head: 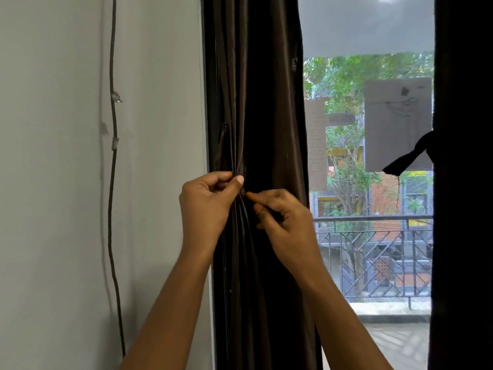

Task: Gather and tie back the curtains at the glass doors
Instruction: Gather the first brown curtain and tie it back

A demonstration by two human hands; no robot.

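Note:
A dark brown satin curtain [266,102] hangs bunched into a narrow column at the left side of the glass door [373,182]. My left hand [208,204] pinches the folds at its cinched waist, thumb on top. My right hand [282,220] is closed on the same gathered spot from the right, fingertips touching the fabric; any tie strip there is hidden by my fingers. At the right edge a second dark curtain [461,182] hangs gathered, with a knotted dark tie [408,158] sticking out from it.
A grey wall [66,182] on the left carries a thin cable [113,209] clipped down its length. Through the glass are a balcony railing [373,252], trees and brick buildings. Paper sheets [397,124] are stuck on the glass.

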